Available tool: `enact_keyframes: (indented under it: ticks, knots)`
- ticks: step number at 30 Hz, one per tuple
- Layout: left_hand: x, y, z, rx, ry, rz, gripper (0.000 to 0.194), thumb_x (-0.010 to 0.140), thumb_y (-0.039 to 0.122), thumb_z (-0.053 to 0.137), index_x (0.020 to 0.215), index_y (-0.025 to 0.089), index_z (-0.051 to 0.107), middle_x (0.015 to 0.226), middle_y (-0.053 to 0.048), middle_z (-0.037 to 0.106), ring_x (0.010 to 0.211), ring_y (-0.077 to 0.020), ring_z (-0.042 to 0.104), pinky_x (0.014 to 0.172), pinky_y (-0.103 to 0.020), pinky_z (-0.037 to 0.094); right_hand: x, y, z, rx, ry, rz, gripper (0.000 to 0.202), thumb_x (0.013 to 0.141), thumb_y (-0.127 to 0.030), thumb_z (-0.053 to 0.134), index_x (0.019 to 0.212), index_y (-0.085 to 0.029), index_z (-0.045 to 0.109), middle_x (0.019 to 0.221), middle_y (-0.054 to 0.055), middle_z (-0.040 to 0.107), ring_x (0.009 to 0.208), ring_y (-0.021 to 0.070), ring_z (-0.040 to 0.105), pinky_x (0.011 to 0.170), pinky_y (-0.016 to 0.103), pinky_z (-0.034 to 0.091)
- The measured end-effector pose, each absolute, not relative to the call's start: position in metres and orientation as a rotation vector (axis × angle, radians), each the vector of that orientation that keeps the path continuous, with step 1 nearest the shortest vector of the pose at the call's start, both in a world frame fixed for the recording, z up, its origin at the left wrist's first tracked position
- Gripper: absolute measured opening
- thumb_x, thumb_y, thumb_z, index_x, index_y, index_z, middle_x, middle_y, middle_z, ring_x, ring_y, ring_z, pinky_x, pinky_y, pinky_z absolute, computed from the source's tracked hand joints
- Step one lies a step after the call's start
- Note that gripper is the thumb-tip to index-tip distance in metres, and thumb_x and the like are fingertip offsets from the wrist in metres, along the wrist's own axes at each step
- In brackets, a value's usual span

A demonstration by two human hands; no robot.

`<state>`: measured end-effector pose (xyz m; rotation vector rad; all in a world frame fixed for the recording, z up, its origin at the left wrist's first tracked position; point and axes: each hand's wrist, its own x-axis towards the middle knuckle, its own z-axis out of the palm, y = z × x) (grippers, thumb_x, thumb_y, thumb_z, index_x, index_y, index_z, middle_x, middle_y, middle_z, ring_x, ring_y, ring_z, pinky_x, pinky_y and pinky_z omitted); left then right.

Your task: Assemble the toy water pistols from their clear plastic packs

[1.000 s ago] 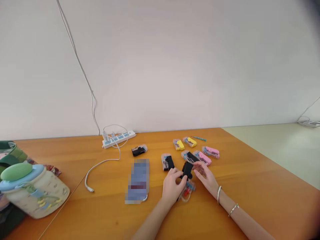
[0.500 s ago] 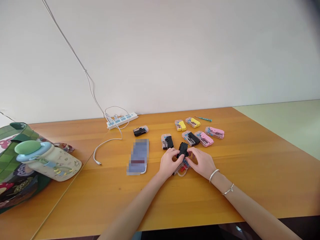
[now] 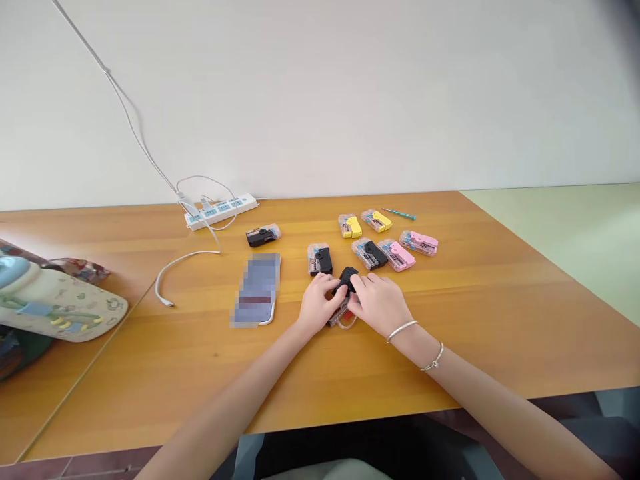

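Near the middle of the table, my left hand (image 3: 319, 305) grips the left side of a black and clear plastic device (image 3: 346, 280), thumb and fingers closed on it. My right hand (image 3: 381, 303) is closed on the same device from the right, its fingers over the black top. A clear loop and a red part show below it, between the hands. Just beyond lie similar pieces: a black one (image 3: 320, 259), another black one (image 3: 370, 254), two pink ones (image 3: 397, 255) (image 3: 419, 243) and two yellow ones (image 3: 350, 226) (image 3: 377, 220).
A phone (image 3: 257, 290) lies left of my hands, with one more black device (image 3: 263, 235) behind it. A white power strip (image 3: 223, 212) with cables sits by the wall. At the left edge rests a bottle (image 3: 75, 303). A teal screwdriver (image 3: 399, 214) lies at the back right.
The view has shifted, so the table things appear higher and further left. My right hand has turned, its fingers now over the top of the black device.
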<state>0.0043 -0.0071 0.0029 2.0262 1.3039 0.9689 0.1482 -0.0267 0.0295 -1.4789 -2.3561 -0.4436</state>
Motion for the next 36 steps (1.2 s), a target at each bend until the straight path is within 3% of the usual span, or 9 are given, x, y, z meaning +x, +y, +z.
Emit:
enact_keyframes:
  ticks: [4,16,20,25,31,36]
  knots:
    - [0.004,-0.006,0.004,1.955,1.323,0.991,0.03,0.082,0.027,0.043,0.053,0.019,0.042,0.059,0.0,0.044,0.07,-0.0167,0.043,0.064,-0.027,0.035,0.141,-0.024,0.033,-1.503,-2.424,-0.515,0.009,0.075,-0.013,0.045,0.071,-0.015,0.053,0.059,0.007,0.06,0.06,0.0193,0.052,0.055,0.029,0.023]
    - [0.005,-0.006,0.005,1.856,1.389,1.015,0.03,0.083,0.024,0.043,0.053,0.018,0.043,0.059,0.0,0.047,0.07,-0.016,0.044,0.064,-0.027,0.036,0.13,-0.02,0.04,-1.576,-2.602,-0.608,0.009,0.081,-0.012,0.045,0.078,-0.012,0.054,0.06,0.009,0.061,0.061,0.0215,0.055,0.054,0.03,0.021]
    - [0.003,-0.007,0.004,1.853,1.402,1.033,0.03,0.084,0.023,0.042,0.055,0.018,0.043,0.062,0.0,0.047,0.07,-0.0158,0.045,0.065,-0.027,0.036,0.13,-0.01,0.043,-1.529,-2.63,-0.569,0.017,0.082,-0.008,0.041,0.075,-0.014,0.055,0.06,0.008,0.062,0.06,0.0197,0.055,0.053,0.029,0.02]
    - [0.004,-0.007,0.003,1.839,1.411,1.01,0.031,0.086,0.027,0.041,0.057,0.019,0.047,0.065,0.0,0.048,0.073,-0.0166,0.046,0.065,-0.028,0.036,0.146,-0.002,0.043,-1.447,-2.555,-0.444,0.018,0.082,-0.015,0.04,0.077,-0.017,0.057,0.057,0.004,0.061,0.056,0.017,0.054,0.049,0.028,0.019]
    - [0.005,-0.007,0.005,1.842,1.371,1.056,0.026,0.086,0.028,0.044,0.065,0.019,0.056,0.071,-0.001,0.056,0.078,-0.0173,0.049,0.07,-0.028,0.038,0.175,-0.004,0.031,-1.372,-2.283,-0.054,0.027,0.089,-0.02,0.035,0.09,-0.018,0.062,0.063,0.0,0.064,0.055,0.0124,0.056,0.049,0.024,0.028]
    - [0.003,-0.006,0.006,1.852,1.36,1.045,0.024,0.085,0.029,0.047,0.068,0.02,0.061,0.074,0.0,0.061,0.079,-0.0172,0.051,0.073,-0.028,0.04,0.182,0.001,0.024,-1.226,-2.059,0.086,0.024,0.088,-0.023,0.043,0.093,-0.022,0.066,0.071,-0.001,0.069,0.058,0.0114,0.06,0.056,0.022,0.04]
